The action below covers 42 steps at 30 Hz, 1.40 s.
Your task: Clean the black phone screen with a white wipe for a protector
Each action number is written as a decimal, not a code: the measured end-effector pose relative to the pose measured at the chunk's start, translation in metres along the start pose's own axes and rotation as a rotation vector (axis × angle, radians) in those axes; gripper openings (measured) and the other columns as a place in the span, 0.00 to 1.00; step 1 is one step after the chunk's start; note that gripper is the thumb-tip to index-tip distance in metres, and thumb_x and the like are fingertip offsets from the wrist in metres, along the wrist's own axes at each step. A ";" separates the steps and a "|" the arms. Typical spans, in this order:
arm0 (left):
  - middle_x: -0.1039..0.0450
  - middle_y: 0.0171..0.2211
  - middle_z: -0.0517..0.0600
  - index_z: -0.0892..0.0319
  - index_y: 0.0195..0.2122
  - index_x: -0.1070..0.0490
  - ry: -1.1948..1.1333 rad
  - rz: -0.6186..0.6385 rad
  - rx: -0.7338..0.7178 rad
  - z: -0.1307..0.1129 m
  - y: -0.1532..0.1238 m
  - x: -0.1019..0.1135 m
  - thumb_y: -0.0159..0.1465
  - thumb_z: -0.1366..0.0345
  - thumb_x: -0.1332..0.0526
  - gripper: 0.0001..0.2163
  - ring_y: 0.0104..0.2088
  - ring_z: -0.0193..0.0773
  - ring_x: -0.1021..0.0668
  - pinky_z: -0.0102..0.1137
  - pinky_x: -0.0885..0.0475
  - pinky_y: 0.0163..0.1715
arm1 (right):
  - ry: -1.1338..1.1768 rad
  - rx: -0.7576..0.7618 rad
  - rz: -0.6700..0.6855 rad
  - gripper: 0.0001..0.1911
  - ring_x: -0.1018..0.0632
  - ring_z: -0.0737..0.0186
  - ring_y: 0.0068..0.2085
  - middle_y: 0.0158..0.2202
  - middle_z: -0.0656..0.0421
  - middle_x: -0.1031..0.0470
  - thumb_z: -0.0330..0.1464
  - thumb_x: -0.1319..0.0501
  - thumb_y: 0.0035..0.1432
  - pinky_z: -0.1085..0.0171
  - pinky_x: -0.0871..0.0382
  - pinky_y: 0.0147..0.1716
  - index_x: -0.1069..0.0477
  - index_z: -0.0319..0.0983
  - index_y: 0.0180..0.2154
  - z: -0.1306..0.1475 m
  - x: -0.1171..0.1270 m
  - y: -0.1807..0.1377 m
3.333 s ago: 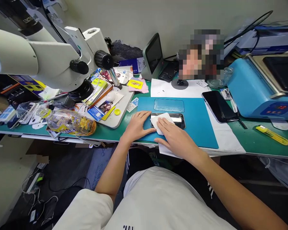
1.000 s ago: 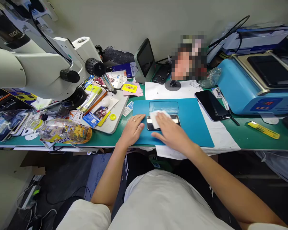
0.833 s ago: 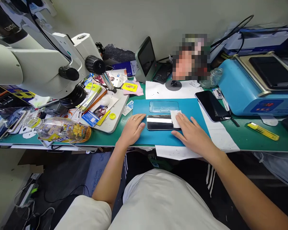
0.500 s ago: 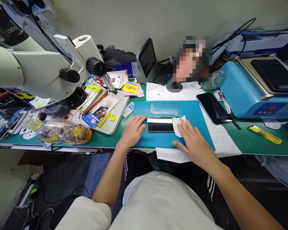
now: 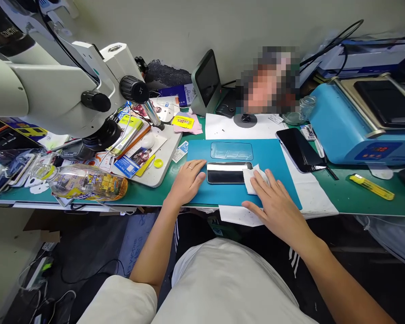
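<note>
A black phone (image 5: 225, 173) lies face up on a blue mat (image 5: 276, 155). My left hand (image 5: 186, 181) rests flat on the mat, fingertips against the phone's left end. My right hand (image 5: 273, 202) lies flat with its fingers pressing a white wipe (image 5: 250, 176) down at the phone's right end. Just beyond the phone lies a clear screen protector (image 5: 231, 150).
A microscope (image 5: 64, 85) hangs over the left of the green bench. A plastic bottle (image 5: 83, 182) lies on its side at the left. A second dark phone (image 5: 299, 149), a blue machine (image 5: 361, 121) and a yellow cutter (image 5: 371, 186) stand to the right. A small screen (image 5: 205, 81) is at the back.
My right hand has slid the white wipe along the phone from its left part to its right end. The left hand has stayed at the phone's left end.
</note>
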<state>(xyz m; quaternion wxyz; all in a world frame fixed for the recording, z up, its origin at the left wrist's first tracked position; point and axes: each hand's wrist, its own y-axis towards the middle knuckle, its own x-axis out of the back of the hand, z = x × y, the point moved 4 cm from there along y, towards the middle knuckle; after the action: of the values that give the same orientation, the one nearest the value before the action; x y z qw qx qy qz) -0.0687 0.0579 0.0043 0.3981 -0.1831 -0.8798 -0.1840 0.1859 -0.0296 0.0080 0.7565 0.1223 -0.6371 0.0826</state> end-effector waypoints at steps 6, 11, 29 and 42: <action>0.32 0.64 0.56 0.59 0.66 0.35 -0.003 -0.004 -0.007 -0.003 -0.001 0.001 0.75 0.45 0.64 0.32 0.64 0.47 0.33 0.44 0.38 0.65 | -0.020 0.093 -0.005 0.46 0.40 0.39 0.71 0.69 0.39 0.39 0.58 0.60 0.68 0.38 0.42 0.66 0.40 0.27 0.67 0.011 -0.003 0.049; 0.32 0.64 0.56 0.59 0.66 0.35 -0.008 -0.020 -0.009 -0.003 -0.003 0.001 0.75 0.44 0.64 0.33 0.64 0.47 0.32 0.44 0.37 0.64 | 0.030 0.150 -0.033 0.45 0.39 0.41 0.71 0.70 0.37 0.41 0.57 0.55 0.68 0.43 0.41 0.67 0.44 0.27 0.69 0.026 -0.010 0.058; 0.30 0.63 0.56 0.59 0.65 0.34 -0.016 -0.031 -0.023 0.000 -0.001 0.000 0.75 0.44 0.64 0.32 0.63 0.48 0.31 0.45 0.37 0.64 | 0.020 0.159 -0.039 0.49 0.43 0.39 0.72 0.71 0.35 0.45 0.58 0.56 0.67 0.43 0.42 0.68 0.47 0.22 0.69 0.051 -0.016 0.049; 0.28 0.61 0.56 0.58 0.65 0.34 -0.033 -0.029 -0.026 0.000 -0.002 0.000 0.75 0.45 0.63 0.32 0.63 0.48 0.32 0.46 0.36 0.63 | 0.114 0.290 -0.020 0.49 0.44 0.42 0.72 0.71 0.38 0.44 0.58 0.50 0.65 0.44 0.45 0.69 0.46 0.25 0.70 0.077 -0.019 0.062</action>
<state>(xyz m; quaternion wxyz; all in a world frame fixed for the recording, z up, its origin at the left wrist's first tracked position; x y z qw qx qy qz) -0.0694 0.0564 0.0039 0.3783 -0.1783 -0.8865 -0.1979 0.0928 0.0082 0.0067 0.7667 0.2319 -0.5732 0.1729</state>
